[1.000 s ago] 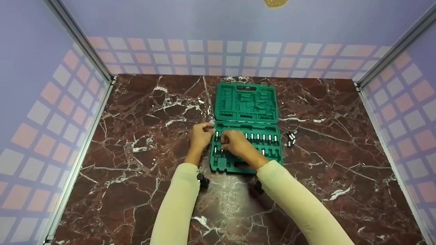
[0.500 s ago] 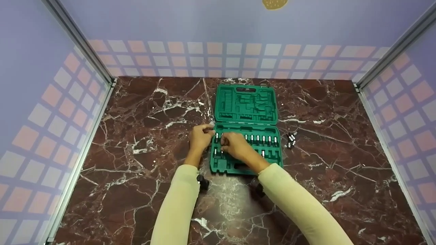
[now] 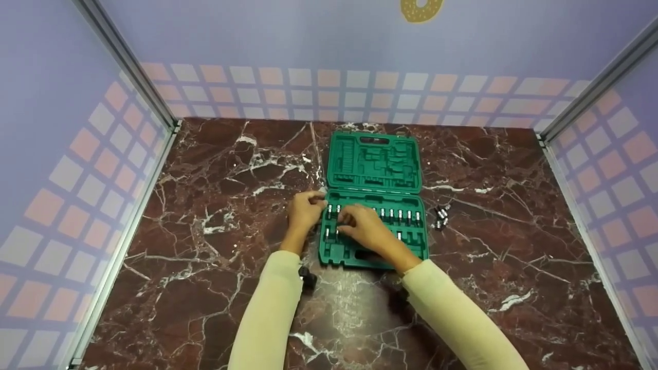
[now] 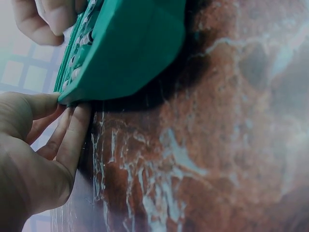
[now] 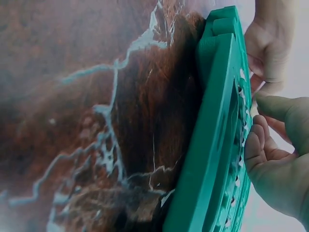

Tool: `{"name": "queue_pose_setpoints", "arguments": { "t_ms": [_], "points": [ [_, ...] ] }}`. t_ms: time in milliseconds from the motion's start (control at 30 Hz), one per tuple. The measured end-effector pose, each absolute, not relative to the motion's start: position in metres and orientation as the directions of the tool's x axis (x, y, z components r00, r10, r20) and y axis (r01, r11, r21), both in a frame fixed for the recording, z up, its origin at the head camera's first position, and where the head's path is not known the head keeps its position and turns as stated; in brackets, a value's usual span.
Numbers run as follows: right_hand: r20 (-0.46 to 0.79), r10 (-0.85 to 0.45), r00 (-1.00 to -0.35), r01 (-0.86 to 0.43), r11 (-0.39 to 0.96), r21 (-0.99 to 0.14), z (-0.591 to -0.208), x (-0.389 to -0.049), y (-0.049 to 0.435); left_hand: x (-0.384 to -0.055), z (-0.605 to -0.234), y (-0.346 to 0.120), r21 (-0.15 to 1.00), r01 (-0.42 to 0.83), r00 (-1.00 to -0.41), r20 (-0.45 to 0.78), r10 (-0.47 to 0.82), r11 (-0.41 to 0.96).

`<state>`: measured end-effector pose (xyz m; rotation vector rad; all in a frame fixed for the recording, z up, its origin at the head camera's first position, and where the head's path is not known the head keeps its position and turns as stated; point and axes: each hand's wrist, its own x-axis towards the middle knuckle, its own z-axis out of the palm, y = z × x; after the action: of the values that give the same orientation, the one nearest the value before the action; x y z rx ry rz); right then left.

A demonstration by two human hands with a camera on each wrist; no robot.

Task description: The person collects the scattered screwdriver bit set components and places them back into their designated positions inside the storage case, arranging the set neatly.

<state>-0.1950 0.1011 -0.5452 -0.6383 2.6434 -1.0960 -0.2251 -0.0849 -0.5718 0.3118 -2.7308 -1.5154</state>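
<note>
An open green plastic socket case point(image 3: 335, 253) lies on the table, its lid folded back. Small metal sockets point(image 3: 400, 214) sit in an upper row of slots, with a few more below. At the case's left edge is my left hand point(image 3: 303, 213); in the left wrist view its thumb lies on the rim and its fingers against the side, pinching the edge. My right hand point(image 3: 364, 226) hovers over the tray's left half, thumb and forefinger apart, nothing seen between them. Just left of those fingertips, a socket point(image 3: 338, 209) sits in its slot. The right hand covers the middle slots.
Several loose sockets point(image 3: 442, 216) lie in a small pile on the table right of the case. The case lid point(image 3: 347, 180) has moulded hollows. The marbled tabletop point(image 3: 221, 288) is bounded by purple panels point(image 3: 360, 41) at the back and sides.
My right hand has shifted slightly right and its thumb and forefinger have parted, uncovering a second socket at the left of the upper row. The left hand stays at the case edge.
</note>
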Motion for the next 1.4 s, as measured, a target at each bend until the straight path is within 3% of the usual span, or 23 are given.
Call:
{"name": "queue_pose_setpoints", "arguments": {
  "t_ms": [467, 967, 1400],
  "points": [
    [0.079, -0.401, -0.912, -0.309, 0.550, -0.776, -0.543, -0.185, 0.142, -0.222, -0.570, -0.086, 0.883, -0.213, -0.972, -0.149, -0.180, 0.418],
    [0.352, -0.224, -0.909, -0.416, 0.521, -0.745, -0.534, -0.191, 0.223, -0.223, -0.570, -0.083, 0.866, -0.224, -0.968, -0.146, -0.202, 0.447],
    [0.383, -0.079, -0.920, -0.364, 0.534, -0.763, -0.544, -0.199, 0.284, -0.223, -0.570, -0.083, 0.862, -0.208, -0.973, -0.135, -0.186, 0.462]
  ]
}}
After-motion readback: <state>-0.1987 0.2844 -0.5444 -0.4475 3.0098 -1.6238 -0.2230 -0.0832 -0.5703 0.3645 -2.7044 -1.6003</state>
